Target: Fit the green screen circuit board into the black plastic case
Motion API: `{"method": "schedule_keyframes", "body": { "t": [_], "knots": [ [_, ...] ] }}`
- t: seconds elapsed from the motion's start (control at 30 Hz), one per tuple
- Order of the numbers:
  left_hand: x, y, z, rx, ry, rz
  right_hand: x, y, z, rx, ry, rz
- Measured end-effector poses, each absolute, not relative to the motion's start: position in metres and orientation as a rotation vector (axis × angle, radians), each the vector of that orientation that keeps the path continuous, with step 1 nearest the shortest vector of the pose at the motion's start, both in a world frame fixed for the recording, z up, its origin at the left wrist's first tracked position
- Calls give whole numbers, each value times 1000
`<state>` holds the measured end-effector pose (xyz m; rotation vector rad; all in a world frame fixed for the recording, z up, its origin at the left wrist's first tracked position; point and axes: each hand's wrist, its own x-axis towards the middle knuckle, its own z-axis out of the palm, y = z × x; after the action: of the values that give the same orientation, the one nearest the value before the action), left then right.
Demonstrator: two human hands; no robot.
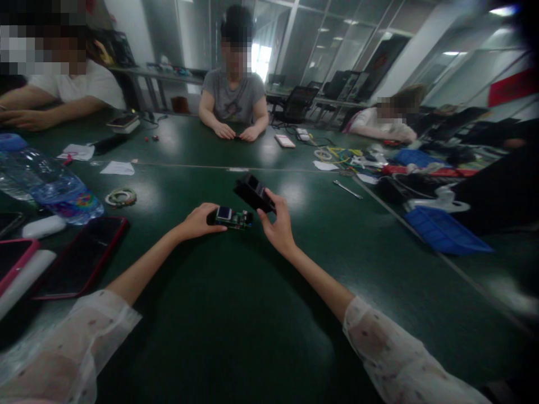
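My left hand [199,221] is closed on one end of a green circuit board [239,219] that carries a small screen. The board's screen side faces up toward me, and the far end points right. In my right hand [278,223] is a black plastic case [253,191], gripped at its right end between thumb and fingers. The case is tilted, with a window-like opening on its face. It is held just above and to the right of the board; the two parts look apart. My fingertips behind both parts are hidden.
Left of my arm lie a red-edged phone [86,255], a water bottle [63,185] and a bracelet-like ring [120,196]. To the right are a wrench [347,189], tangled cables [343,157] and a blue bin [446,230]. A co-worker [234,95] sits across the table.
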<state>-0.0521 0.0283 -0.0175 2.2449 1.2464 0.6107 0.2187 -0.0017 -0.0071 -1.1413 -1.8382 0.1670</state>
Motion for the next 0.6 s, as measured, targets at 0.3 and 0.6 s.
{"method": "schedule_keyframes", "body": {
  "t": [0.3,0.6],
  "knots": [
    [-52,30,-20,2276,1219,652,212,-9,-6,-1001,-2073,339],
    [-52,28,-19,2198,1295,632,215,-5,-13,-997,-2250,412]
  ]
}}
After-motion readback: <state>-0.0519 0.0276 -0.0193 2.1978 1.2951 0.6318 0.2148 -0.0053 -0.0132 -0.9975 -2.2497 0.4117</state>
